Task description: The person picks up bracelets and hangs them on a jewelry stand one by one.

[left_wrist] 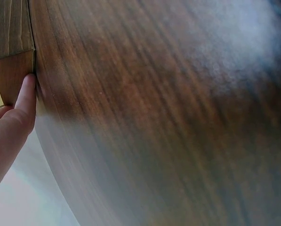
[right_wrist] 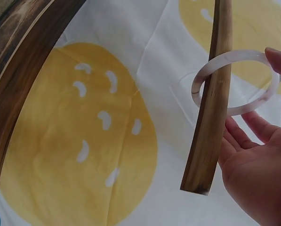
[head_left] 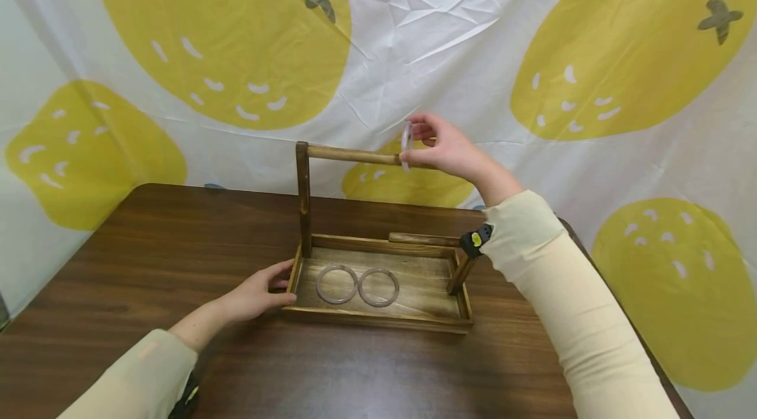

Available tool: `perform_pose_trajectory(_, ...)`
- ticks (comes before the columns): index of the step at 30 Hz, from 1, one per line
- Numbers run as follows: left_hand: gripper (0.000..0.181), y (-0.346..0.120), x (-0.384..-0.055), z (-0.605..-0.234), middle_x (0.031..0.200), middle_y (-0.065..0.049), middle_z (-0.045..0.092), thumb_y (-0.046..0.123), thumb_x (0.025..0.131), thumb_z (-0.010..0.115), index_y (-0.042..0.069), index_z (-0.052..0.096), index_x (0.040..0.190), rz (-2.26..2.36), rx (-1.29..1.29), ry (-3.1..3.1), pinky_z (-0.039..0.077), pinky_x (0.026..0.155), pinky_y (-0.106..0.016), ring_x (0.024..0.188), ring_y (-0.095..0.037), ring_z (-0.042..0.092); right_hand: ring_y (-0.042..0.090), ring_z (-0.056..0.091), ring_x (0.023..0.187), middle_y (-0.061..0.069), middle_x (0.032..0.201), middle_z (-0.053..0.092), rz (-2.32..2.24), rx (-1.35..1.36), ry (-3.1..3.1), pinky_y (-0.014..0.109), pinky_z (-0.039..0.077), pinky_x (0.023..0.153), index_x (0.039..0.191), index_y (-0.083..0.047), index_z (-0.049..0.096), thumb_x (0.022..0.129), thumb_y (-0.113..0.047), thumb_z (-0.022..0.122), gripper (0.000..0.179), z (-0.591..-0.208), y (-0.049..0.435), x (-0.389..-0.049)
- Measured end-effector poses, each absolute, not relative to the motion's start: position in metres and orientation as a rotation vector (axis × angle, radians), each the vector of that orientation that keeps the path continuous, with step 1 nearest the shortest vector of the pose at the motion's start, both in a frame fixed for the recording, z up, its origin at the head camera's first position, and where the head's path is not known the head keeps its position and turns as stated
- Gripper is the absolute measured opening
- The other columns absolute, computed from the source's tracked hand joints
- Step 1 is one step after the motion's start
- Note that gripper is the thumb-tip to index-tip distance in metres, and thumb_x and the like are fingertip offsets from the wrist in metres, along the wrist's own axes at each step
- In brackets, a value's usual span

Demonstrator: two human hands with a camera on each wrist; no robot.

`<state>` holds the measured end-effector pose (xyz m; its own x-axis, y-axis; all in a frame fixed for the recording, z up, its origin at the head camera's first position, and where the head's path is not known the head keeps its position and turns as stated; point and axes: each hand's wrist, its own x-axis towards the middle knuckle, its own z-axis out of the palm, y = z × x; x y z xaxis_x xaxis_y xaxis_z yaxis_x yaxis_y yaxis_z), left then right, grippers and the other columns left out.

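Observation:
My right hand [head_left: 452,150] pinches a pale, translucent bangle [right_wrist: 234,57] between thumb and fingers. The bangle encircles the upper wooden bar [head_left: 355,154] of a jewelry stand, and the bar's free end [right_wrist: 195,186] sticks out beyond it in the right wrist view. Low on the left, my left hand [head_left: 254,295] holds the end of the stand's shallow tray [head_left: 378,319], its thumb at the front corner. Two more bangles, a left one [head_left: 319,292] and a right one [head_left: 395,291], lie flat side by side in the tray.
A tall post [head_left: 303,202] rises at the tray's left end and carries the upper bar. At the right end, a short post [head_left: 458,278] stands by a lower bar [head_left: 422,239]. The stand sits on a dark wooden table [head_left: 177,242]; a fruit-print cloth [head_left: 408,71] hangs behind.

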<state>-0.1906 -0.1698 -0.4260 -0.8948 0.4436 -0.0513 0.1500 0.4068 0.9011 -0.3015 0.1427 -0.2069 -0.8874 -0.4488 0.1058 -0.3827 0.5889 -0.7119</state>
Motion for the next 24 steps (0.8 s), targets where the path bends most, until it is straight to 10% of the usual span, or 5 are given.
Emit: perform_pose_trajectory(24,0.072,-0.170,-0.192,-0.428,0.140,-0.037,0.032,0.007,0.088,0.062,-0.016,0.020,0.141,1.496,0.500,2.383,0.050,0.091,-0.041,0.121,-0.047,0.046,0.031,0.045,0.126,0.017,0.133,0.049,-1.022,-0.810,2.739,0.041,0.035,0.107,0.139,-0.002,0.037,0.080,-0.018,0.071,0.070,-0.204,0.115,-0.299)
